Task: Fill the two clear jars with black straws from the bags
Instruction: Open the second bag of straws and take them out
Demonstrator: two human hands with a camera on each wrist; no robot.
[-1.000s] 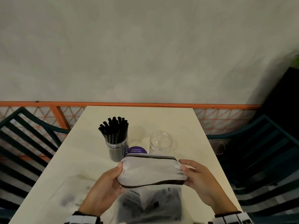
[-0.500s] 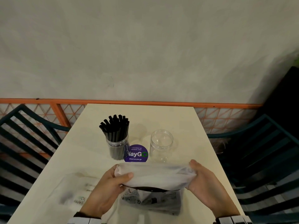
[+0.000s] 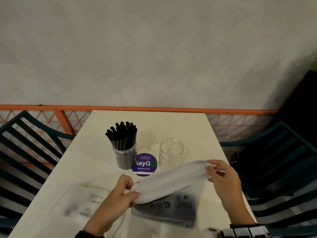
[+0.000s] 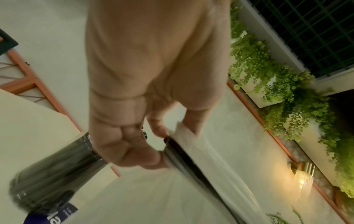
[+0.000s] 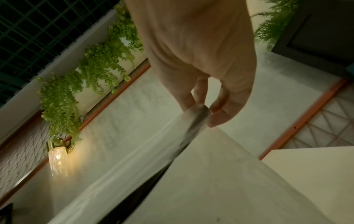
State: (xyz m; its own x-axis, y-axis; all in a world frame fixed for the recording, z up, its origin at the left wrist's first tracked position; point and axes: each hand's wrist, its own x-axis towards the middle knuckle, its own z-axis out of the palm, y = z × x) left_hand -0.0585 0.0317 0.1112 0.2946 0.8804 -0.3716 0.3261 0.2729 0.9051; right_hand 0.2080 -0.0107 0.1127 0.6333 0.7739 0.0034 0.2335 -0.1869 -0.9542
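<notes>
Over table [image 3: 103,152], both hands pinch straw bag [image 3: 171,182]: left hand [image 3: 118,200] at low end, right hand [image 3: 223,177] higher, w/ empty jar [image 3: 171,152] & full jar [image 3: 125,157] behind.

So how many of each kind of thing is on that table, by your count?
Clear jars: 2, one full of black straws, one empty
Plastic bags: 2, one held, one flat
Round purple stickers: 1
Total: 5
</notes>
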